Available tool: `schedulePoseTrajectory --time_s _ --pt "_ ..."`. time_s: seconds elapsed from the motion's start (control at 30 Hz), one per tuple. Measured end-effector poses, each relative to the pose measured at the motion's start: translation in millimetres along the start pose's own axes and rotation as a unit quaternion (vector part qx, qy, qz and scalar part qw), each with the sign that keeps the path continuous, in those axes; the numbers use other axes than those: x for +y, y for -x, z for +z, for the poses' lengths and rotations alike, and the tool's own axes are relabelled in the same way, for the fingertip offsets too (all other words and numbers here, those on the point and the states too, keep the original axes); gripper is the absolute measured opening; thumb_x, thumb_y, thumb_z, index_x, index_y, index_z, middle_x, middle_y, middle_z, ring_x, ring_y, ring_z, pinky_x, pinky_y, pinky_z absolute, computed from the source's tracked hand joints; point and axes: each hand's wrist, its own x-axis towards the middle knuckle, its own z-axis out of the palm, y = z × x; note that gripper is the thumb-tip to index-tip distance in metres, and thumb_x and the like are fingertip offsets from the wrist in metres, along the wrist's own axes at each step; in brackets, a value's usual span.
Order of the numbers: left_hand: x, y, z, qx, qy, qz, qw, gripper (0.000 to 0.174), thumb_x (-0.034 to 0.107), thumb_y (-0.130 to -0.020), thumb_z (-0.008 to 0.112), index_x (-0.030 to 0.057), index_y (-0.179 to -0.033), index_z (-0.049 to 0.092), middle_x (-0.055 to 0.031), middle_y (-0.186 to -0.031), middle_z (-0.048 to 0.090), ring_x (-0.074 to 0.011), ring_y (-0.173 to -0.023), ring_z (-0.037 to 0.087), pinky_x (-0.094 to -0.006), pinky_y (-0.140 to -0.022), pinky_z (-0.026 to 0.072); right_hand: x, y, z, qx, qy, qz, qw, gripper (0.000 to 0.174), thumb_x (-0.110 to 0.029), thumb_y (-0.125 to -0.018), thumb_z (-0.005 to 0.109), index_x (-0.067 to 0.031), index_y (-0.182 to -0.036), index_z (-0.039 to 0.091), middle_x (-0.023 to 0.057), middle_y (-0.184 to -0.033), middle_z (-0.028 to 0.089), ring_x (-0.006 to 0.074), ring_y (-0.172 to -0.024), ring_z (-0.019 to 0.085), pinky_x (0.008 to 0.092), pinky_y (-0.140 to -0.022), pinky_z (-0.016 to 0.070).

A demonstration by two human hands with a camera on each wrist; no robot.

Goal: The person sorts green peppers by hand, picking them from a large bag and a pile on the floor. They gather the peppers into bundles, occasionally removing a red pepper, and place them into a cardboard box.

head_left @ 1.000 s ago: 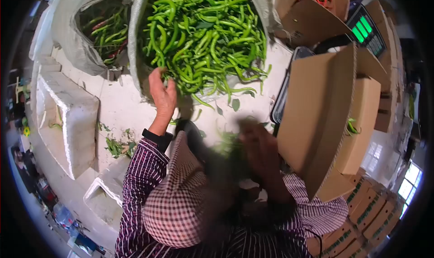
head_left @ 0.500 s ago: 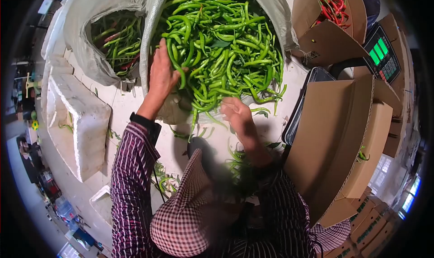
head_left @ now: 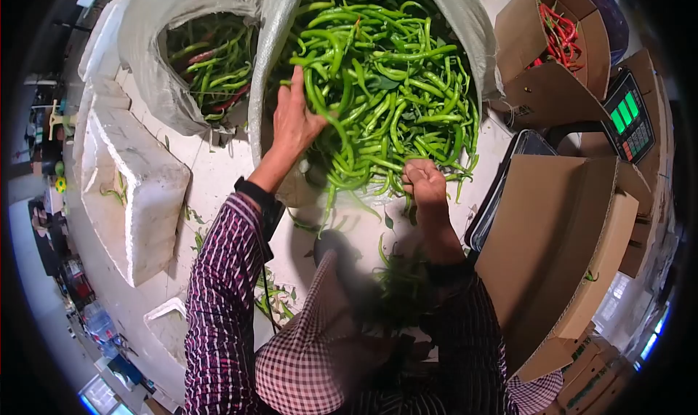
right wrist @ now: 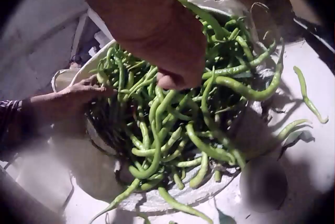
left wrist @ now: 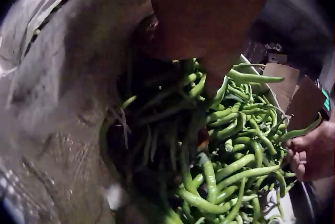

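A heap of long green chili peppers (head_left: 396,88) spills from the mouth of a pale woven sack (head_left: 465,29). At the heap's left side, my left hand (head_left: 294,128) reaches in with its index finger stretched out and its thumb against a curved pepper. My right hand (head_left: 425,182) is at the front edge of the heap with its fingers curled. In the left wrist view, a green chili pepper (left wrist: 303,130) sticks out from the curled right hand (left wrist: 316,148). The right wrist view shows the left hand (right wrist: 84,92) flat along the peppers at the sack's edge.
Left stand a second sack (head_left: 145,58) of mixed peppers and a white foam box (head_left: 149,197). Right are an open cardboard box (head_left: 545,248), a scale with a green display (head_left: 625,117) and a carton holding red peppers (head_left: 560,37). Loose peppers (head_left: 396,269) lie nearer the body.
My right hand came forward from a blurred spot near the body to the heap's front edge, and its fingers curled. The left hand moved farther in along the heap's left side.
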Motion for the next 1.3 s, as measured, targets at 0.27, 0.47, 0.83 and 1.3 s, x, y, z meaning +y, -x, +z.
schedulePoseTrajectory --time_s 0.27,0.47,0.83,1.3 --pt "11 -6 -6 -0.036 0.006 0.0 0.999 0.082 0.028 -0.066 0.081 0.0063 -0.136 0.045 -0.0225 -0.107 0.061 -0.039 -0.101 0.059 -0.044 -0.088 0.0471 13 -17 -22 0.1 -0.012 0.004 0.995 0.01 -0.014 -0.092 0.059 -0.011 -0.101 0.058 -0.0029 -0.09 0.053 0.0073 -0.081 0.051 0.0227 -0.066 0.0424" --pt "18 1 8 -0.014 0.009 -0.034 0.999 0.059 0.016 -0.067 0.074 0.0063 -0.121 0.051 -0.0209 -0.097 0.057 -0.0413 -0.091 0.057 -0.0478 -0.079 0.0474 -18 -20 13 -0.003 -0.019 -0.06 0.998 0.024 -0.013 -0.095 0.055 -0.0017 -0.116 0.058 0.0024 -0.099 0.056 0.0109 -0.09 0.055 0.0238 -0.076 0.0457" --pt "21 12 -2 -0.045 0.088 -0.029 0.995 0.067 0.017 -0.072 0.076 0.0052 -0.132 0.05 -0.0189 -0.11 0.061 -0.0324 -0.101 0.059 -0.0391 -0.089 0.0461 -9 -22 -15 0.004 0.17 0.023 0.985 0.033 -0.02 -0.092 0.059 0.0005 -0.117 0.06 0.0059 -0.092 0.062 0.0115 -0.084 0.058 0.0228 -0.072 0.045" --pt "2 27 2 -0.09 0.088 -0.034 0.992 0.057 0.015 -0.07 0.073 -0.003 -0.121 0.056 -0.0222 -0.115 0.06 -0.0347 -0.11 0.058 -0.0391 -0.097 0.0437 51 -43 -18 -0.052 0.361 -0.089 0.927 0.052 -0.02 -0.079 0.069 -0.003 -0.126 0.055 0.0165 -0.115 0.062 0.0334 -0.102 0.062 0.038 -0.094 0.0463"
